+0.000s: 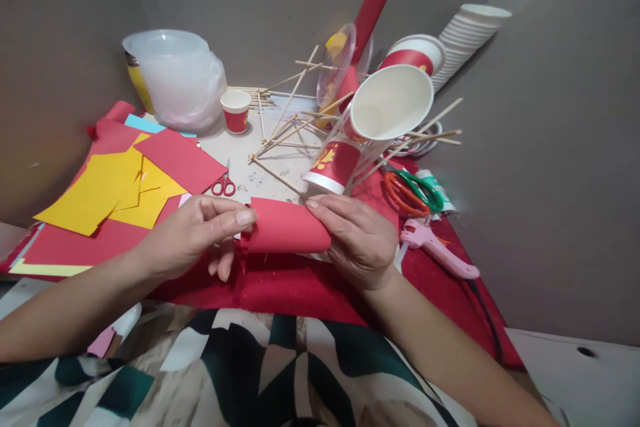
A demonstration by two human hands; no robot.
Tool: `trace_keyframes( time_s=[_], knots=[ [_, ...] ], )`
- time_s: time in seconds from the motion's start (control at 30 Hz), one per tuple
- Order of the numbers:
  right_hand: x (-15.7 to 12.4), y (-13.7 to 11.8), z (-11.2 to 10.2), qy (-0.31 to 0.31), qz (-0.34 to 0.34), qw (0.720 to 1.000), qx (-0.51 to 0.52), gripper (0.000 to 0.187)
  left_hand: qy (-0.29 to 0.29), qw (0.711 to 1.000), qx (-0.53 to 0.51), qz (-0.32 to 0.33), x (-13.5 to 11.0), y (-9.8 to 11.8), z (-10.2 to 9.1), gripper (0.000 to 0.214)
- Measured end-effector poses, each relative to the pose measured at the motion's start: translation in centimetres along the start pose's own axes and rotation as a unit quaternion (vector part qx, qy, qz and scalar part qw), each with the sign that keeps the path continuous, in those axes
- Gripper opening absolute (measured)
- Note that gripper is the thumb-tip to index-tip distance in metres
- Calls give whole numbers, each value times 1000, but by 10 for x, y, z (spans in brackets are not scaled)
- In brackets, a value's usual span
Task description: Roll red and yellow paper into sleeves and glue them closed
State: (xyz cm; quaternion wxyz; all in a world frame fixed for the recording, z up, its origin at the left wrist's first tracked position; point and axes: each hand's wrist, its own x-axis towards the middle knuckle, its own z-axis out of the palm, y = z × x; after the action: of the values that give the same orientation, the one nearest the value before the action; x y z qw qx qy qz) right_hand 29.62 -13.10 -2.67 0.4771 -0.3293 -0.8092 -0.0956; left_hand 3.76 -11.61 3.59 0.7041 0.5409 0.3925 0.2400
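A piece of red paper (pixel 287 227), bent over into a curve, is held between my two hands above the near side of the table. My left hand (pixel 205 233) pinches its left edge between thumb and fingers. On the paper's right end my right hand (pixel 355 237) is closed, thumb on top and the fingers partly hidden behind it. Just beyond the paper lie small red-handled scissors (pixel 224 183). A red and white paper cup (pixel 333 163) stands close behind my right hand, among joined wooden sticks (pixel 280 140).
Yellow paper (pixel 105 187) and red sheets (pixel 183 160) lie at the left. Behind them stand plastic tubs (pixel 175 80) and a small paper cup (pixel 236 112). At the right are a pink glue gun (pixel 440 250), green-and-orange-handled scissors (pixel 410 190) and stacked white cups (pixel 467 40).
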Motion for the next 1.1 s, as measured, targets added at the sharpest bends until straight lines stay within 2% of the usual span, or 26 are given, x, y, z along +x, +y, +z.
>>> trace_keyframes(
  time_s=[0.1, 0.33, 0.47, 0.57, 0.63, 0.7, 0.77, 0.83, 0.97, 1.1],
  knots=[
    [-1, -1, 3, -4, -6, 1000, 7, 41, -21, 998, -41, -39, 6, -2, 3, 47],
    [-4, 1, 6, -3, -8, 1000, 16, 40, -2, 995, -65, -78, 12, -8, 4, 50],
    [-2, 2, 8, -7, 26, 999, 33, 32, 10, 999, -19, -34, 11, -6, 3, 47],
    [0, -1, 10, 19, 120, 991, 59, 35, 31, 996, 83, 29, 7, 0, 2, 44],
    [2, -4, 11, 52, 212, 971, 99, 33, 64, 978, 176, 92, 6, 4, 0, 41],
    [3, -8, 10, 73, 298, 940, 152, 26, 87, 945, 264, 171, 7, 5, -2, 39],
    [6, -11, 7, 74, 359, 909, 200, 18, 78, 914, 316, 241, 12, 1, -4, 38],
    [8, -12, 5, 58, 398, 883, 241, 15, 47, 904, 323, 275, 18, -5, -7, 36],
    [10, -14, 4, 3, 477, 821, 314, 18, -6, 928, 286, 238, 27, -18, -12, 34],
    [8, -15, 7, -11, 554, 751, 359, 20, -17, 941, 268, 207, 30, -25, -16, 34]
  ],
)
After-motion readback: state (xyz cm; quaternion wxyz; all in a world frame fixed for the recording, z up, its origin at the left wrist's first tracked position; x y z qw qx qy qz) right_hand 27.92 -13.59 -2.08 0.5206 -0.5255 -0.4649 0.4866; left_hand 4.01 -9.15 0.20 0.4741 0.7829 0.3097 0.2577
